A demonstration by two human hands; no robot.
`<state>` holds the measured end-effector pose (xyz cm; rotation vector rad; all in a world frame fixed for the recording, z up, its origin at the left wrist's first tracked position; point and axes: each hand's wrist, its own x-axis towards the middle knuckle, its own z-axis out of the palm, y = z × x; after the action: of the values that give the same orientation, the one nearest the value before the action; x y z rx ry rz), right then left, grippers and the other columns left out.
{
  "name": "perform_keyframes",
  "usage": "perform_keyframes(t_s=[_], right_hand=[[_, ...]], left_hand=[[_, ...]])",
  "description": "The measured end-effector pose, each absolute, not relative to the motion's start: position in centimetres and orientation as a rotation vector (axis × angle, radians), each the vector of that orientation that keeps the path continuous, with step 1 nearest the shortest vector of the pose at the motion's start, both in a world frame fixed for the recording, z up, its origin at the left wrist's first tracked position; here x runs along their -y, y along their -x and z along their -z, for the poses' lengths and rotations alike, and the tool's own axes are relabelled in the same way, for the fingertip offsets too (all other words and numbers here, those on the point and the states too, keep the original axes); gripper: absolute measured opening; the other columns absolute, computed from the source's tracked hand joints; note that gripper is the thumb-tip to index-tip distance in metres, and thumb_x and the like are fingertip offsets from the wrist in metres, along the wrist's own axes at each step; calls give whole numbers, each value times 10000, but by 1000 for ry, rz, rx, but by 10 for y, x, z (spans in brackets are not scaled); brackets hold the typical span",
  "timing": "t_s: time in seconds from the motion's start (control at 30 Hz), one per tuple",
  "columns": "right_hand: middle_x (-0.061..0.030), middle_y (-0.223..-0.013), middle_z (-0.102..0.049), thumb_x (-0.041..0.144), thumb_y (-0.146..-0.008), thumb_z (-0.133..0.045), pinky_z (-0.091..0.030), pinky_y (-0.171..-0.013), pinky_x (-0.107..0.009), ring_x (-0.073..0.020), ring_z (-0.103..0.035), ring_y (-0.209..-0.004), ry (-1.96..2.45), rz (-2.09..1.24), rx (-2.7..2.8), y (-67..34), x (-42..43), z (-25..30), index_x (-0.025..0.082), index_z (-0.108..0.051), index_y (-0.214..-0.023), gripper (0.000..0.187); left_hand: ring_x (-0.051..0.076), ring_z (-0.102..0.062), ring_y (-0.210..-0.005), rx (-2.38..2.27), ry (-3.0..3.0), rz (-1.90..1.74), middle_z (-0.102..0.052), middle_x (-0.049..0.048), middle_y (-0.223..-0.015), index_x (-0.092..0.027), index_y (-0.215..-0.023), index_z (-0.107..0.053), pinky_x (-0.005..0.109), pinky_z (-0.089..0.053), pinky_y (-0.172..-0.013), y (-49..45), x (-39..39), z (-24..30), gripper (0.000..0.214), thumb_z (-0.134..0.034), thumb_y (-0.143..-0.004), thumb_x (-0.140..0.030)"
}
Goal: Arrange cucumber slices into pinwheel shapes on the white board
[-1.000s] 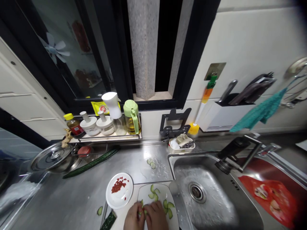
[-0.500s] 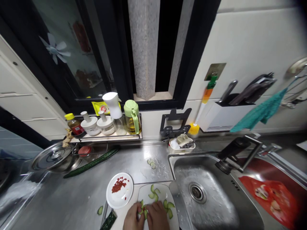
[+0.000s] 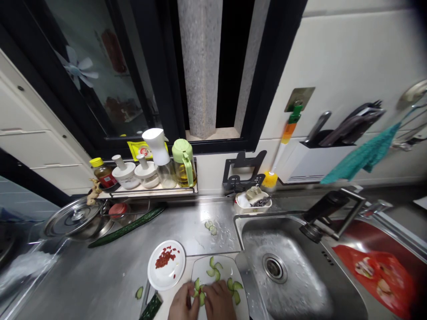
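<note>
At the bottom of the view, a white plate (image 3: 242, 289) holds green cucumber slices (image 3: 236, 285) fanned into small clusters. In its lower left cluster, a red berry (image 3: 200, 291) sits amid the slices. My left hand (image 3: 182, 303) is at this cluster's left side, thumb and forefinger apart. On the other side is my right hand (image 3: 220, 302), its fingers curled and their tips against the slices; the exact contact is partly hidden. Left of the plate, a small white dish (image 3: 171, 280) carries dried red berries (image 3: 163, 258).
A cut cucumber piece (image 3: 151, 306) and a loose slice (image 3: 139, 292) lie at the lower left. Behind is a whole cucumber (image 3: 128, 227). Thin slices (image 3: 211, 227) rest on the wet counter. The steel sink (image 3: 293, 266) is right; a condiment rack (image 3: 153, 191) stands behind.
My left hand has shifted slightly left, so more of the cucumber cluster and its red berry shows. My right hand stays nearly in place.
</note>
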<state>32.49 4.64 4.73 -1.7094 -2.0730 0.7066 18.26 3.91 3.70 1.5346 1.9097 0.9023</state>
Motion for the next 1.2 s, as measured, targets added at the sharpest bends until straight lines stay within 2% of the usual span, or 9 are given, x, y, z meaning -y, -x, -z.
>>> perform_keyframes(t_s=[0.1,0.17,0.27,0.37,0.6,0.73,0.9,1.03,1.2], right_hand=[[-53,-922,-662,122,-755,-525,-401,-895,-391,-260,-526,-965,1714,-720,2062,-326,-47,-50,243,-674,-975,292],[-55,-915,-661,122,-750,-526,-401,-894,-386,-257,-524,-959,1722,-711,2062,-327,-46,-51,239,-674,-956,280],[-48,-904,-659,127,-734,-532,-403,-884,-376,-255,-524,-947,1730,-681,2086,-329,-45,-47,246,-674,-966,297],[-43,-877,-657,126,-714,-542,-409,-854,-358,-253,-530,-929,1725,-652,2133,-331,-42,-40,245,-676,-949,296],[-35,-889,-680,120,-721,-560,-411,-870,-347,-243,-548,-925,1682,-540,2147,-344,-31,-28,247,-697,-950,296],[-29,-893,-685,97,-706,-569,-403,-909,-350,-235,-554,-928,1674,-473,2136,-351,-28,-26,243,-700,-942,306],[-25,-877,-690,109,-712,-568,-422,-859,-337,-230,-556,-895,1672,-495,2127,-359,-27,-21,236,-695,-913,270],[-18,-904,-696,94,-705,-567,-419,-850,-341,-227,-560,-883,1659,-451,2171,-365,-27,-19,243,-688,-934,299],[-43,-831,-663,93,-722,-539,-417,-842,-366,-239,-550,-861,1691,-355,2153,-370,-30,-29,215,-671,-894,249]], left_hand=[[132,-542,-548,-1997,-1511,-861,-626,-4,-643,-232,-792,-646,227,-453,-593,-168,-42,-45,263,-474,-803,-430],[147,-592,-599,-2082,-1470,-823,-687,22,-734,-232,-831,-673,247,-479,-647,-152,-48,-51,309,-471,-811,-465],[197,-675,-789,-2100,-1470,-692,-737,70,-921,-229,-858,-708,288,-501,-796,-127,-61,-60,322,-505,-791,-469],[224,-677,-907,-2127,-1523,-534,-736,90,-939,-218,-807,-729,307,-477,-879,-111,-74,-65,316,-483,-803,-417],[190,-655,-886,-2100,-1639,-337,-731,68,-872,-202,-745,-721,264,-433,-880,-110,-84,-69,318,-441,-840,-318],[166,-658,-825,-2113,-1655,-290,-727,51,-813,-202,-675,-687,229,-430,-813,-114,-89,-75,301,-440,-833,-272],[146,-642,-753,-2105,-1614,-240,-707,44,-786,-192,-621,-624,220,-421,-744,-112,-93,-73,296,-436,-837,-267],[152,-640,-748,-2055,-1617,-353,-696,37,-773,-195,-619,-613,234,-435,-748,-107,-92,-69,305,-444,-845,-310],[187,-657,-884,-1814,-1674,-651,-717,63,-912,-206,-730,-686,286,-472,-851,-127,-94,-75,294,-477,-865,-363]])
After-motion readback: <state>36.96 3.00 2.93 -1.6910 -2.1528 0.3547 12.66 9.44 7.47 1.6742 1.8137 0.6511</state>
